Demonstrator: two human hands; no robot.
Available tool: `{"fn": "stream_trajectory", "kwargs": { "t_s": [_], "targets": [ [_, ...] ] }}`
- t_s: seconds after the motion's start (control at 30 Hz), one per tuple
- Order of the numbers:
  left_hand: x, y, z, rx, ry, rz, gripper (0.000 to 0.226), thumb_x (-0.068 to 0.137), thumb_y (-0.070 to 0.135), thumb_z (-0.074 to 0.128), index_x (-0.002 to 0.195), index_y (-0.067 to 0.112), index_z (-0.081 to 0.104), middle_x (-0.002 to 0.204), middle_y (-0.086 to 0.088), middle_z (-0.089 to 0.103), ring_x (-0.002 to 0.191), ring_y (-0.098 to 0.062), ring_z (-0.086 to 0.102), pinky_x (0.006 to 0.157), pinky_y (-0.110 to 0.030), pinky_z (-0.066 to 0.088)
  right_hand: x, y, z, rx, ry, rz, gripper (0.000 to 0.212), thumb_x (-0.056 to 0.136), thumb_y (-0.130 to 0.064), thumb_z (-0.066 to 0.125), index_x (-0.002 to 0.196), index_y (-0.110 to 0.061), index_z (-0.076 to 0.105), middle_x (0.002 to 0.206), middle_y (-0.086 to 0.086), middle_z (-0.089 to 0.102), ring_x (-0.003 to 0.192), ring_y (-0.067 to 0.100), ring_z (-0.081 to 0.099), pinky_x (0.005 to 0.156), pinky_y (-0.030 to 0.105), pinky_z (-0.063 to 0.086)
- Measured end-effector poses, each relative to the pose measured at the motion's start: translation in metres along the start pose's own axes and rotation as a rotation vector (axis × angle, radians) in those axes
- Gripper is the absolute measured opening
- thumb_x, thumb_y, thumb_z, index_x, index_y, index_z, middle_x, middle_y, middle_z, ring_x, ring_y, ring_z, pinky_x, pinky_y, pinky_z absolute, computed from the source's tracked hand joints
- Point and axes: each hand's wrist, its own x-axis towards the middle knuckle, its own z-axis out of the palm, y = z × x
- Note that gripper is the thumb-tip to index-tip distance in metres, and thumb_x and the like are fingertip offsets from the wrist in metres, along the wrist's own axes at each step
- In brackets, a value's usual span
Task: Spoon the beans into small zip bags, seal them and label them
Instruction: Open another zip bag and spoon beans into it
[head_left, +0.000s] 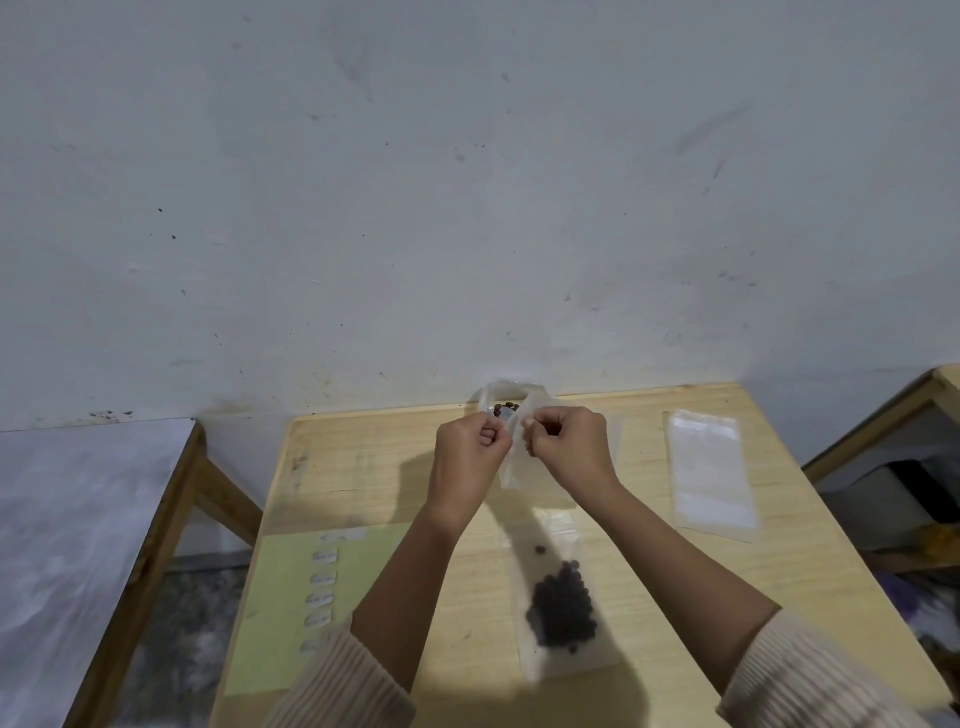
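My left hand (470, 441) and my right hand (569, 441) are raised over the middle of the wooden table (675, 582), fingers curled, each pinching the top edge of a small clear zip bag (514, 467) that hangs between them. Behind my hands stands a clear container with brown beans (506, 408) at the table's far edge. A filled zip bag of dark beans (563, 608) lies flat near the front. A green sheet with several white labels (322, 587) lies at the front left. No spoon is visible.
A stack of empty zip bags (709, 473) lies at the right of the table. A grey-topped table (78, 519) stands to the left and another wooden frame (893, 415) to the right. A white wall rises behind.
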Motion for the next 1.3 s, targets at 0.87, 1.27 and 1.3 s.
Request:
{"fn": "stream_trajectory", "kwargs": {
  "t_s": [0.87, 1.27, 1.3],
  "targets": [
    [0.024, -0.021, -0.027, 0.033, -0.171, -0.077, 0.007, 0.082, 0.011, 0.062, 0.082, 0.010, 0.068, 0.076, 0.004, 0.068, 0.074, -0.005, 0.065, 0.073, -0.017, 0.051, 0.006, -0.001, 0.007, 0.027, -0.276, 0.013, 0.032, 0.091, -0.014, 0.050, 0.060, -0.008, 0.053, 0.061, 0.009, 0.055, 0.063, 0.021, 0.052, 0.074, 0.037, 0.047],
    [0.030, -0.008, -0.049, 0.169, -0.513, 0.224, 0.128, 0.055, 0.054, 0.084, 0.144, 0.045, -0.007, 0.151, 0.027, -0.002, 0.140, 0.004, 0.002, 0.111, -0.022, 0.017, 0.020, -0.051, -0.020, 0.161, -0.554, -0.007, 0.030, 0.089, -0.003, 0.050, 0.059, -0.007, 0.053, 0.054, -0.003, 0.051, 0.045, 0.003, 0.047, 0.050, 0.013, 0.040],
    [0.030, -0.008, -0.047, 0.187, -0.495, 0.216, 0.130, 0.053, 0.054, 0.084, 0.144, 0.046, -0.009, 0.149, 0.026, 0.000, 0.140, -0.001, 0.007, 0.111, -0.028, 0.023, 0.020, -0.051, -0.020, 0.158, -0.552, -0.015, 0.029, 0.089, -0.003, 0.050, 0.061, -0.006, 0.053, 0.052, -0.006, 0.051, 0.045, 0.003, 0.047, 0.050, 0.012, 0.039]
  ]
}}
